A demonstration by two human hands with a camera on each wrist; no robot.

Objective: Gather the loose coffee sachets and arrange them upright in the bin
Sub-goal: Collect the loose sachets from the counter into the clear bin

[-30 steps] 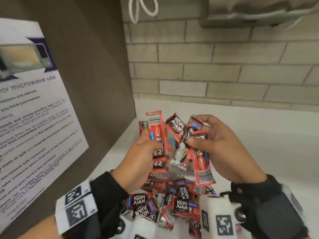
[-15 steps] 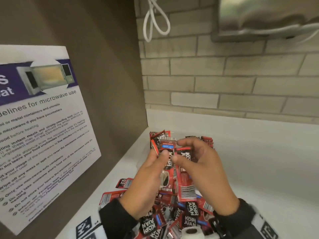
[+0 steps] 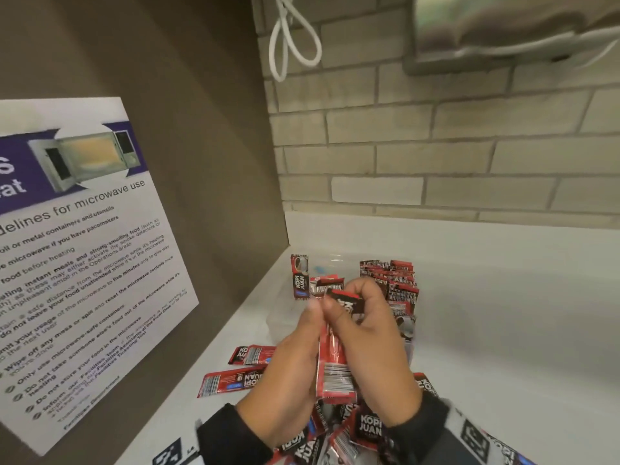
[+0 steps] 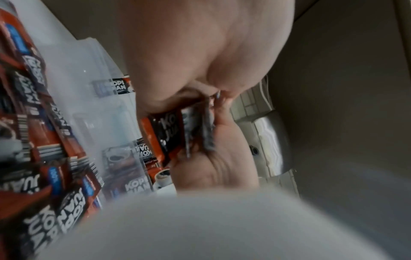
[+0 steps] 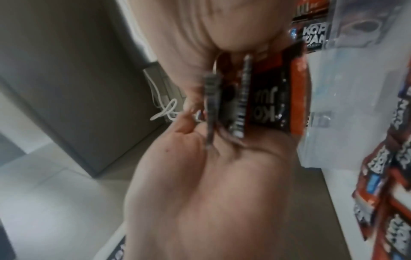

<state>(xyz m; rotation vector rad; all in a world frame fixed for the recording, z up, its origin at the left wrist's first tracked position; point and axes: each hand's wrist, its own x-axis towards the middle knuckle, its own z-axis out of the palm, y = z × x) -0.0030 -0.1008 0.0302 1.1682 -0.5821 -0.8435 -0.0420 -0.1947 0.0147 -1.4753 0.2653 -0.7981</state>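
Note:
Both hands hold one tight bundle of red and black Kopi Juan sachets point(image 3: 335, 370) upright between them; my left hand point(image 3: 298, 347) grips its left side and my right hand point(image 3: 369, 327) pinches its top. The wrist views show the bundle point(image 4: 169, 133) point(image 5: 266, 98) clamped between the two hands. Just behind stands the clear plastic bin point(image 3: 275, 323). It holds a row of upright sachets point(image 3: 392, 280) along its right side and a single upright sachet point(image 3: 299, 276) at its far left corner. Loose sachets point(image 3: 250, 355) lie on the counter to the left, and a pile point(image 3: 365, 431) lies under my wrists.
A brown panel with a microwave guidelines poster point(image 3: 84, 246) closes off the left side. A brick wall point(image 3: 436, 162) stands behind the bin, with a white cable loop point(image 3: 292, 38) and a steel dispenser point(image 3: 503, 31) above. White counter point(image 3: 503, 313) stretches to the right.
The sachets that were fanned out in both hands are now pressed into one narrow bundle. The hands have drawn together in front of the bin, which now shows behind them.

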